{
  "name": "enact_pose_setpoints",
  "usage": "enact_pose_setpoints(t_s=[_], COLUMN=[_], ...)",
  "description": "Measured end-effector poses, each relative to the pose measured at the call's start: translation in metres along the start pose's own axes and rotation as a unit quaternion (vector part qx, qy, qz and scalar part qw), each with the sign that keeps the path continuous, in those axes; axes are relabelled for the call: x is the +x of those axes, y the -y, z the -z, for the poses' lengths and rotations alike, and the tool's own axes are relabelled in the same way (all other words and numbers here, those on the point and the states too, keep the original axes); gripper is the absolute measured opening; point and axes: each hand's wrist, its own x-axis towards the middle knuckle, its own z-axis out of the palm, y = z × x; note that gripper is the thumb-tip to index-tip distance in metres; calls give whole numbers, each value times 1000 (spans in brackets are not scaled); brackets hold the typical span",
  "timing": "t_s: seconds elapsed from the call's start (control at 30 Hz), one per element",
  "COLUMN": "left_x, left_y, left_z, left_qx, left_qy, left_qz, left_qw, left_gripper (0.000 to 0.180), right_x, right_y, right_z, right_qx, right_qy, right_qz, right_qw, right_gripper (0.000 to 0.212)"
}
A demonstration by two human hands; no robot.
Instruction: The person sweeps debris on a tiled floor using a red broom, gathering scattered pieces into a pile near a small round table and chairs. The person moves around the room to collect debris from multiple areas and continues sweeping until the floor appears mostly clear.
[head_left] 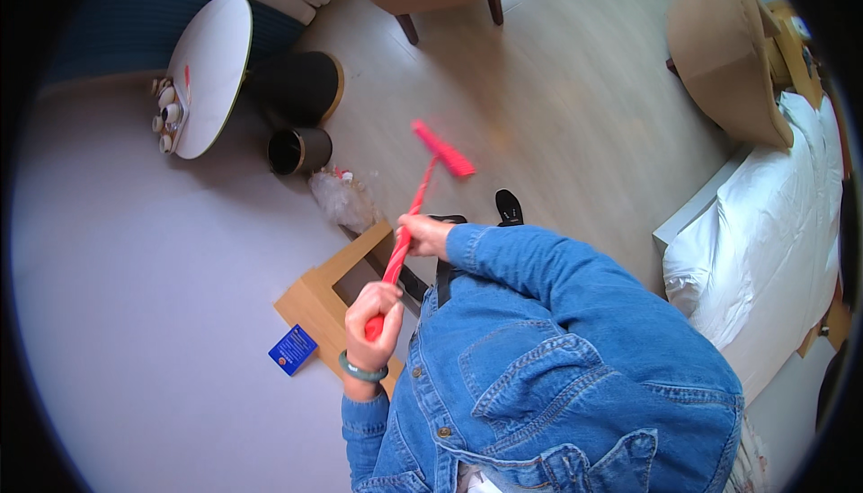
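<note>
A red broom [420, 195] with a striped handle slants away from my body. My left hand [371, 316], with a green bangle at its wrist, is closed round the top end of the handle. Farther down the shaft, my right hand [422, 235] is also wrapped round it. The pinkish-red broom head [443, 149] is at the wood-look floor [557, 88], slightly blurred. I cannot tell whether its bristles touch the floor. Just beyond my hands and to the left lies a clear plastic bag [344, 199] with things in it.
A black bin [300, 151] stands by a round white table [213, 75] holding small cups. Wooden furniture [315, 300] with a blue card [293, 350] is close on my left. Tan chairs [719, 53] stand ahead and right, near white bedding [746, 214].
</note>
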Motion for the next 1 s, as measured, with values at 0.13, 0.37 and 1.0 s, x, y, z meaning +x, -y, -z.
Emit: enact_pose_setpoints(t_s=[0.13, 0.37, 1.0], left_x=[-1, 11, 13], left_y=[-42, -65, 47], left_z=[-23, -54, -82], left_qx=[93, 29, -96], left_qy=[88, 108, 177], left_qz=[-39, -116, 15], left_qw=[991, 987, 979], left_gripper=[17, 23, 10], right_x=[-34, -112, -45], right_y=[3, 38, 3], right_z=[-4, 63, 176], right_qx=[32, 100, 112], right_qy=[127, 140, -141], right_qz=[-32, 65, 136], right_qw=[991, 983, 974], right_gripper=[20, 16, 16])
